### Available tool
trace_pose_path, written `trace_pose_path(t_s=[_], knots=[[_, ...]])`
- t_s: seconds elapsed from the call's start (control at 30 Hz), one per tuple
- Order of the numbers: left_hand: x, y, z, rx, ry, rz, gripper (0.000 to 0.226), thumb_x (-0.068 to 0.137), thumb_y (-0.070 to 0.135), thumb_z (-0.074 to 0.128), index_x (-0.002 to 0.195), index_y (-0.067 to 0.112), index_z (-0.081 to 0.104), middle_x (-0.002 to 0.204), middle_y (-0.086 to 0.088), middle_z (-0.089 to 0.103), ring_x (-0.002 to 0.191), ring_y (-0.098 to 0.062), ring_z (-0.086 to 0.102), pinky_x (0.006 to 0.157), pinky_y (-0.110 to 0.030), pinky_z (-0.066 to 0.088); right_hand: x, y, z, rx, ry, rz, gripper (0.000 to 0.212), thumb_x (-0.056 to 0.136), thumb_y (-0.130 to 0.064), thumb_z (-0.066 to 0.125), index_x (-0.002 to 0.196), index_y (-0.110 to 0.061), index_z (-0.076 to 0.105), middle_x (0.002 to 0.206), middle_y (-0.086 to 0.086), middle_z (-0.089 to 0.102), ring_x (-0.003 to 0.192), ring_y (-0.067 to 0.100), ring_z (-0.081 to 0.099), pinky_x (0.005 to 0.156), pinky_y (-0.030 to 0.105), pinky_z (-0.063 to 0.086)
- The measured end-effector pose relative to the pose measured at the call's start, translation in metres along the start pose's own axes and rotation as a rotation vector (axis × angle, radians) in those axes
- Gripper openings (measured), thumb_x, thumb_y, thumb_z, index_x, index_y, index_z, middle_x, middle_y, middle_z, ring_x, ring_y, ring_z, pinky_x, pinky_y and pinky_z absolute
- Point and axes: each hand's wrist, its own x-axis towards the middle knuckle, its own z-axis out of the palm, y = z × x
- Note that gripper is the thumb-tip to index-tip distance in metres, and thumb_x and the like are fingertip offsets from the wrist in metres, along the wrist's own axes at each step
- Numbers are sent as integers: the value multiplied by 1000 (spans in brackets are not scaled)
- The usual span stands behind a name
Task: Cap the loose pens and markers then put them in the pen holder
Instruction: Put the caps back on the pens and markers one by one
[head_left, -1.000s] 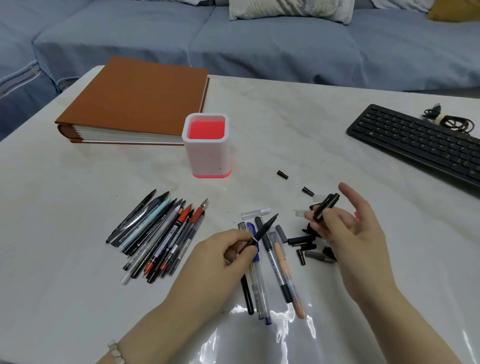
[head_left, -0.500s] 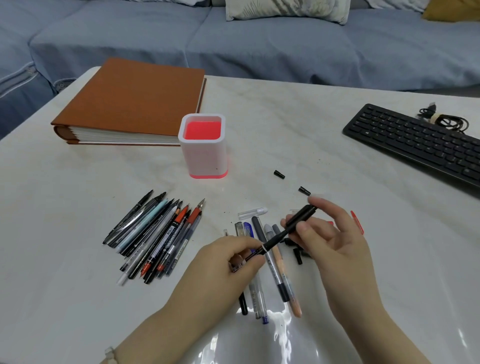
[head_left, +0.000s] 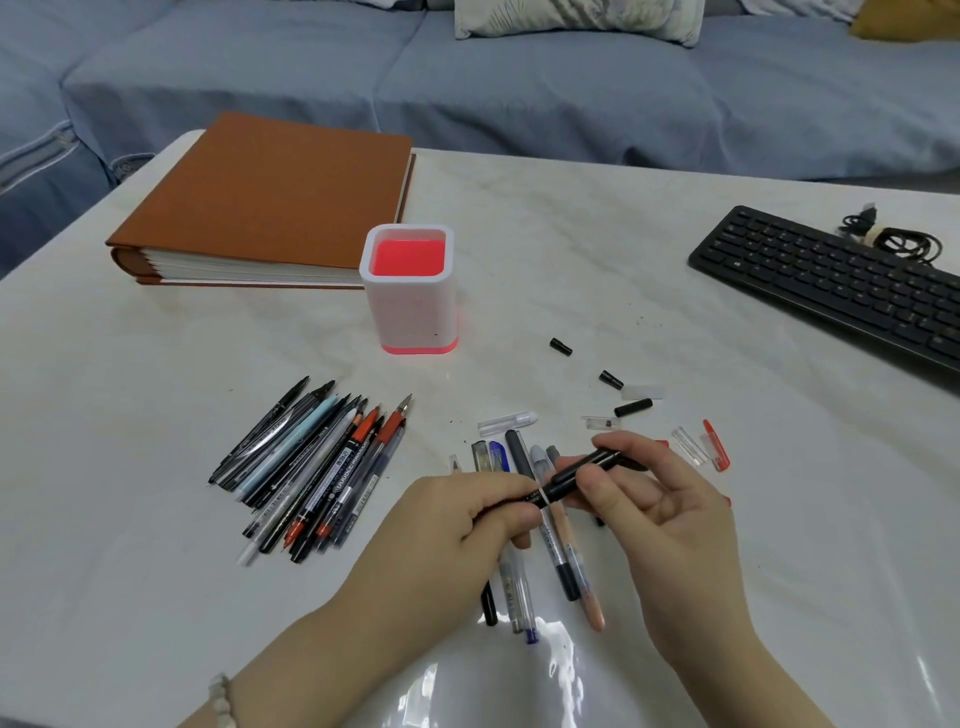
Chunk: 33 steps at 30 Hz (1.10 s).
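One black pen (head_left: 576, 475) gripped by the left hand (head_left: 467, 519) and right hand (head_left: 660, 499).
The left hand hides its rear end; right fingers (head_left: 639, 447) pinch the front. Loose pens (head_left: 569, 582) beneath both hands are partly covered.

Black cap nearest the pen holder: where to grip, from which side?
Pinch the black cap across its round sides at mid-length, straight down from above. It lies flat on the table, a short cylinder with its axis running far-left to near-right, so close the fingers across that axis. Nothing touches it; the pen holder stands apart to its left.
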Motion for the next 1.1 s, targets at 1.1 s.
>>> trace_pose_path(t_s=[1.1], knots=[[10,-8,-20,-559,363,-343,12,74,-10,62,73,-1,68,65,-14,72,71,-29,72,70,-30,59,54,25,-51,-1500,-335,-201,25,94,-24,42,112,-21,60,114,-5,53,112,14,46,83,26,42]])
